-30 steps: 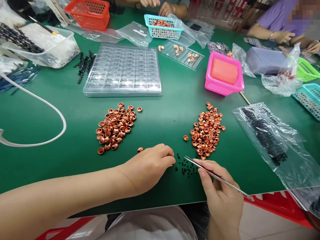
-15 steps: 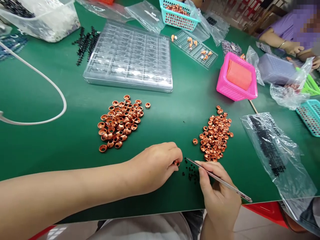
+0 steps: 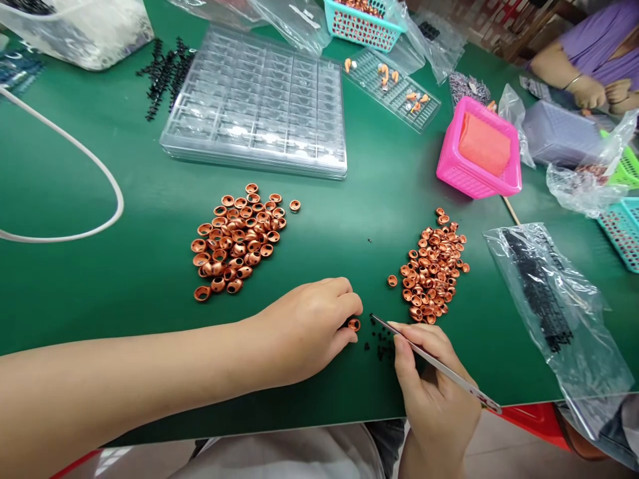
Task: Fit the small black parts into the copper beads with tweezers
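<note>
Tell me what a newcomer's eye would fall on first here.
Probably the left copper heap and the right copper heap, bright against the green table: the first in front of the clear trays, the second nearer than the pink basket. Then, closer in, the left hand with a copper ring in its grip, and the right hand holding tweezers, tips by scattered black bits.

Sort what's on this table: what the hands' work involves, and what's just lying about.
Apparently in use:
tweezers, in the right hand
copper-coloured piece, in the left hand
black bits near the tweezers' tips
left copper pile, right copper pile (probably)

Apparently just lying about:
clear tray stack
pink basket
white cord
</note>
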{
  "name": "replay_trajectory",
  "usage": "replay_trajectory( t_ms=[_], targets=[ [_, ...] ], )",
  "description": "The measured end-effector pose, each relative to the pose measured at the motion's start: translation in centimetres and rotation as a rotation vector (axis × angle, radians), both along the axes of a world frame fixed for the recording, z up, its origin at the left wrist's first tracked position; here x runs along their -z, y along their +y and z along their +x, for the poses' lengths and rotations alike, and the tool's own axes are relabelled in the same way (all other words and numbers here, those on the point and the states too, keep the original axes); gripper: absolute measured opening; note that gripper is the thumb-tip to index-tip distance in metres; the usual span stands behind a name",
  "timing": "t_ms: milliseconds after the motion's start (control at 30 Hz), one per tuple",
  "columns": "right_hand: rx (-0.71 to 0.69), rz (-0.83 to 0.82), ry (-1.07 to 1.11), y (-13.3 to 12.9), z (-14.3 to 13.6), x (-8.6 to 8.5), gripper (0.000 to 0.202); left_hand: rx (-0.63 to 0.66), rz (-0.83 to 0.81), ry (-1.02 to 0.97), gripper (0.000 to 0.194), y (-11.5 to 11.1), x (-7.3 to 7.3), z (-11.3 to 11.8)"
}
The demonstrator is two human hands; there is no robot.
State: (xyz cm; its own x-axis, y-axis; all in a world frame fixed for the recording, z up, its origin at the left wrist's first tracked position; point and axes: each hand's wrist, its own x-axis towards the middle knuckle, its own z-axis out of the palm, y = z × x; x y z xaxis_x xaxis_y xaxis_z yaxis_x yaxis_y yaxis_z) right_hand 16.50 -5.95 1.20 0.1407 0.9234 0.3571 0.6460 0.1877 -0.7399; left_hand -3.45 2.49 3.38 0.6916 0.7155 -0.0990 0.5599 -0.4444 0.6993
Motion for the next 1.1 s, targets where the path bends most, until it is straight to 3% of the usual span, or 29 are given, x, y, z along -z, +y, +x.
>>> replay_trajectory(
  t_ms=[1100],
  targets=[
    [-0.113,0.111,-0.117,-0.37,0.27,0.05,0.033,0.027,-0.107,0.039,0.017,0.48,-0.78,0.02]
  ],
)
